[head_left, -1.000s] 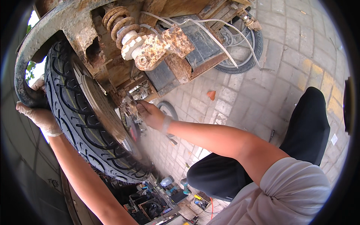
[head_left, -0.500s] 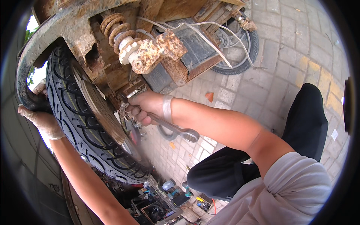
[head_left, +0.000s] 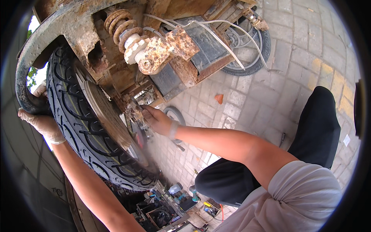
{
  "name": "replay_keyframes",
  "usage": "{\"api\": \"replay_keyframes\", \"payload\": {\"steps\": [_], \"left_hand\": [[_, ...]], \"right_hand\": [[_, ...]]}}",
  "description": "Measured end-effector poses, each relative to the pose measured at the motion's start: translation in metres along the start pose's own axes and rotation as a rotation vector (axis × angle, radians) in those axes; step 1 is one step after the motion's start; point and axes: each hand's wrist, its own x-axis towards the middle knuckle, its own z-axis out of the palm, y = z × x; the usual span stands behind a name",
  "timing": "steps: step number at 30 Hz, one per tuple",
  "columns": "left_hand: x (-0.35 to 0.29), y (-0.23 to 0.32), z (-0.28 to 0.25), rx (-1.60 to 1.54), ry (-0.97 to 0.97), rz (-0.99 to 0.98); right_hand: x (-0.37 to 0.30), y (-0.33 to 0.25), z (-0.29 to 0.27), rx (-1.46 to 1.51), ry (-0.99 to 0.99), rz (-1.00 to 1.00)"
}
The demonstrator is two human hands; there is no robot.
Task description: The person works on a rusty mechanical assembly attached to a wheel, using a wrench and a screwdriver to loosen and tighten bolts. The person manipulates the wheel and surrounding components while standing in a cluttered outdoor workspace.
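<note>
At the left my left hand [head_left: 45,127], in a thin pale glove, wraps the lower bend of a curved metal frame bar [head_left: 24,83]. Its fingers are partly hidden behind the bar, and it lies close against a black treaded tyre [head_left: 83,125]. My right hand [head_left: 157,120], a pale band at its wrist, is closed around a wrench. Most of the wrench [head_left: 179,147] is hidden by the hand; one end shows below the palm. The fingertips are beside rusty metal parts [head_left: 134,112] near the wheel's hub side, right of the brown disc-like drum [head_left: 104,112].
Above hang a rusty coil spring [head_left: 123,28] and a corroded bracket [head_left: 170,50]. Loose pale cables [head_left: 220,36] dangle near a dark panel [head_left: 205,46]. A second wheel [head_left: 247,54] stands at the far right. Tools and trays [head_left: 166,208] lie below on grey paving [head_left: 251,96].
My right hand has moved down and slightly right, and turned. The wrench, seen broadside before with its ring end showing, is now mostly behind the hand. My left hand stays put.
</note>
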Motion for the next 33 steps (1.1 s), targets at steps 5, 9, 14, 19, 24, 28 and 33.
{"api": "replay_keyframes", "payload": {"steps": [5, 9, 14, 19, 24, 28, 33], "left_hand": [[-0.003, 0.002, 0.008, 0.018, 0.024, 0.006], [-0.005, 0.003, 0.014, 0.047, 0.046, 0.040], [-0.007, 0.002, 0.015, 0.001, 0.001, 0.035], [-0.008, 0.003, 0.016, -0.074, 0.063, -0.007], [-0.007, 0.004, 0.017, 0.042, 0.068, 0.072], [-0.006, 0.002, 0.016, 0.012, 0.037, 0.028], [-0.005, 0.001, 0.016, 0.012, 0.090, 0.055]], "right_hand": [[0.003, 0.003, -0.005, -0.007, -0.039, 0.008], [0.007, 0.004, -0.004, -0.057, -0.010, -0.061], [0.006, -0.033, 0.004, -0.095, 0.026, -0.016], [0.023, -0.121, -0.009, 0.559, -0.097, 0.744], [-0.013, -0.130, -0.027, 0.136, -0.131, 0.670], [-0.022, -0.073, -0.014, -0.121, -0.028, 0.251], [-0.017, -0.034, -0.004, -0.144, 0.032, 0.066]]}}
